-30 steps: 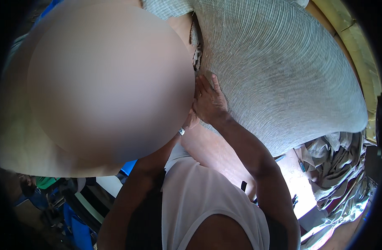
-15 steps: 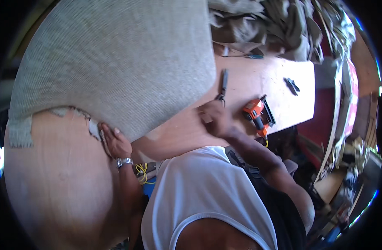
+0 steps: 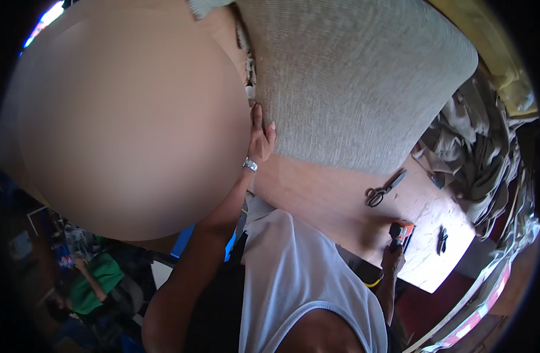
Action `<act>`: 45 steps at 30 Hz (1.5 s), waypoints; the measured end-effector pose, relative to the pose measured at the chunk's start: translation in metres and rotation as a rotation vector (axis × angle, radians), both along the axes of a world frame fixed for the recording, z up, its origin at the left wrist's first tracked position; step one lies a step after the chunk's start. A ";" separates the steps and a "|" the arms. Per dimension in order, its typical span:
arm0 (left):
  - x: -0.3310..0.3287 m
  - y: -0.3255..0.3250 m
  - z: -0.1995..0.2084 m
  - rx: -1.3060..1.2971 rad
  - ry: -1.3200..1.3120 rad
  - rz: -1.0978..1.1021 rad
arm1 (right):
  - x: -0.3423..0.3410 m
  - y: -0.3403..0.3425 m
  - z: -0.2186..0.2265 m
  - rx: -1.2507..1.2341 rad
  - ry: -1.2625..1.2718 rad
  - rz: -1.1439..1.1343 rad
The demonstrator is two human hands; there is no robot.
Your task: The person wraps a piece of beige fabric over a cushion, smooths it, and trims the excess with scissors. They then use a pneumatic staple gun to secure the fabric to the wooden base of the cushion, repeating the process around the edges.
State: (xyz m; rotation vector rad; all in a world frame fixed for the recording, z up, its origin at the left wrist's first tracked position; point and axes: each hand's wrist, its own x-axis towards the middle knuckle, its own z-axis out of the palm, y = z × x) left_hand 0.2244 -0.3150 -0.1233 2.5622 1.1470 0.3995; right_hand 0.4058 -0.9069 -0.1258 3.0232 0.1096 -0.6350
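Observation:
A piece of grey woven fabric covers the upper middle and right of the bench. At its left edge lies my left hand, fingers stretched along the edge and thumb apart on the cloth. Torn or frayed material shows along that edge above the fingers. My right hand is closed round the handle of an orange and black staple gun, at the near right part of the bench. Dark-handled scissors lie on the board between the fabric and the staple gun.
A small dark tool lies right of the staple gun. Crumpled brown cloth is heaped at the right. A yellow hose runs below my right hand. At lower left is another person in green. A large blur hides the upper left.
My view has turned left, so the fabric and bench appear shifted right. My right hand has moved from near the scissors to the staple gun and closed on it. My left hand stays at the fabric edge.

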 end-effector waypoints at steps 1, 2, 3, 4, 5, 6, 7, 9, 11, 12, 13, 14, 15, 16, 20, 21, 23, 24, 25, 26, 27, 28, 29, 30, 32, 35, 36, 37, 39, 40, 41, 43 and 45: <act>-0.001 0.000 -0.001 0.012 -0.003 0.010 | 0.007 0.013 0.017 0.109 0.012 -0.049; 0.000 0.002 -0.005 0.016 -0.008 0.007 | 0.008 0.025 0.035 0.213 0.022 -0.110; -0.002 0.001 -0.004 -0.001 0.016 0.022 | 0.007 0.063 0.072 0.365 0.027 -0.057; 0.001 0.002 -0.006 0.025 0.002 0.007 | 0.007 0.074 0.079 0.473 0.016 -0.012; 0.002 0.001 -0.009 0.061 -0.004 -0.004 | -0.001 0.131 0.131 0.565 0.187 -0.081; 0.008 0.000 -0.009 0.104 -0.018 -0.025 | -0.001 0.160 0.149 0.545 0.252 -0.045; 0.009 0.001 -0.010 0.059 -0.088 -0.029 | 0.001 0.185 0.161 0.737 0.270 0.126; 0.009 0.001 -0.014 -0.033 -0.217 -0.051 | -0.004 0.272 0.190 1.094 0.562 0.120; 0.010 0.001 -0.015 -0.087 -0.204 -0.063 | 0.000 0.345 0.191 1.049 0.644 0.223; 0.003 0.004 -0.014 -0.092 -0.182 -0.044 | -0.006 0.396 0.209 0.975 0.688 0.311; 0.003 0.005 -0.012 -0.106 -0.202 -0.047 | -0.007 0.433 0.211 0.970 0.737 0.384; 0.004 0.004 -0.011 -0.116 -0.219 -0.050 | -0.008 0.463 0.210 0.965 0.789 0.458; 0.012 0.001 -0.011 -0.127 -0.240 -0.071 | -0.004 0.481 0.207 0.974 0.812 0.469; 0.012 0.000 -0.014 -0.084 -0.261 -0.072 | -0.005 0.501 0.201 0.974 0.853 0.496; 0.016 0.006 -0.029 0.021 -0.400 -0.044 | -0.017 0.555 0.178 0.856 0.909 0.457; 0.018 0.008 -0.024 0.006 -0.402 -0.049 | -0.020 0.562 0.174 0.833 0.886 0.424; 0.014 0.006 -0.020 -0.007 -0.425 -0.050 | -0.016 0.569 0.155 0.807 0.890 0.435; 0.015 0.007 -0.018 -0.010 -0.444 -0.051 | -0.011 0.573 0.151 0.797 0.887 0.441; 0.013 0.005 -0.018 -0.117 -0.488 -0.051 | -0.011 0.574 0.148 0.787 0.891 0.435; 0.011 0.003 -0.017 -0.128 -0.474 -0.054 | -0.011 0.574 0.145 0.777 0.894 0.430; 0.009 0.000 -0.017 -0.140 -0.460 -0.057 | -0.013 0.575 0.144 0.740 0.844 0.471; 0.008 0.002 -0.007 -0.047 -0.392 -0.064 | -0.014 0.581 0.146 0.707 0.792 0.519; 0.008 0.004 0.001 0.047 -0.324 -0.073 | -0.016 0.585 0.148 0.673 0.738 0.565; 0.007 0.004 0.003 0.019 -0.355 -0.089 | -0.018 0.586 0.149 0.674 0.741 0.571; 0.004 0.002 0.005 -0.041 -0.415 -0.112 | -0.020 0.590 0.150 0.671 0.751 0.587; -0.001 0.000 0.009 0.055 -0.476 -0.078 | -0.021 0.594 0.144 0.637 0.735 0.547; -0.004 0.002 -0.001 0.087 -0.527 -0.105 | -0.024 0.595 0.141 0.649 0.734 0.525; -0.007 0.005 -0.008 0.119 -0.585 -0.137 | -0.026 0.595 0.140 0.661 0.724 0.501; -0.013 0.002 -0.021 0.201 -0.638 -0.120 | -0.034 0.593 0.139 0.698 0.732 0.460; -0.013 -0.001 -0.023 0.177 -0.647 -0.110 | -0.035 0.592 0.142 0.721 0.747 0.445; -0.015 -0.004 -0.025 0.153 -0.655 -0.098 | -0.037 0.591 0.143 0.744 0.761 0.430; -0.016 -0.003 -0.026 0.146 -0.684 -0.090 | -0.039 0.590 0.138 0.776 0.765 0.374; -0.013 -0.005 -0.026 0.183 -0.713 -0.090 | -0.039 0.588 0.128 0.798 0.753 0.340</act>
